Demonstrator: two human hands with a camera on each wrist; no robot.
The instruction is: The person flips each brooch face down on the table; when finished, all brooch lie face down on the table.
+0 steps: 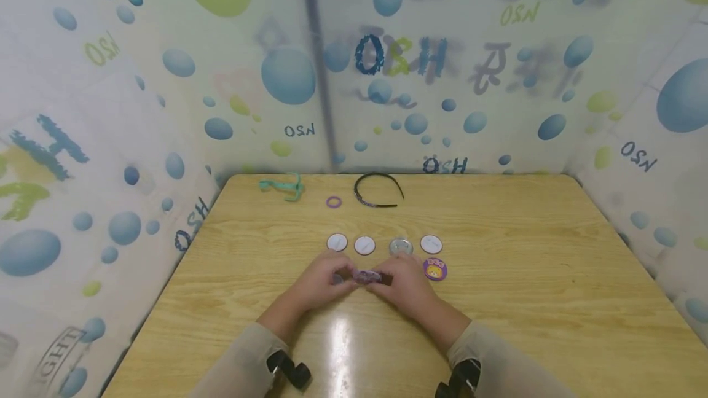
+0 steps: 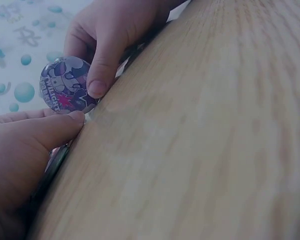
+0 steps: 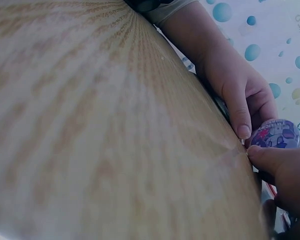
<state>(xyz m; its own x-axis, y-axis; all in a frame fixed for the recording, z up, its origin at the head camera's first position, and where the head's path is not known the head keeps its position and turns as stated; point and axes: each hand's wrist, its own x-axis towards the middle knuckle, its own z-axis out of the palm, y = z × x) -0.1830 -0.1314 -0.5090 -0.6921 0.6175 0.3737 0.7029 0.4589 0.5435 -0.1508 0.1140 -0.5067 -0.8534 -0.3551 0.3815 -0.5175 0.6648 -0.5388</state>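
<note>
Both hands hold a round purple button badge point(image 1: 367, 276) with a cartoon figure, raised on edge low over the table. My left hand point(image 1: 325, 278) pinches its left side between thumb and fingers, and my right hand point(image 1: 408, 282) pinches the other. In the left wrist view the badge point(image 2: 65, 85) shows its printed face and lettering. Beyond the hands lie white round badges point(image 1: 364, 245) in a row with a silver one point(image 1: 401, 247). A purple badge with a yellow bear point(image 1: 435, 269) sits right of my right hand. A small greyish piece by my left fingers is mostly hidden.
At the table's far edge are a teal forked object point(image 1: 283, 186), a purple ring point(image 1: 334, 202) and a black headband point(image 1: 367, 204). Patterned walls point(image 1: 381, 134) enclose the wooden table point(image 1: 531, 263) at the back and both sides.
</note>
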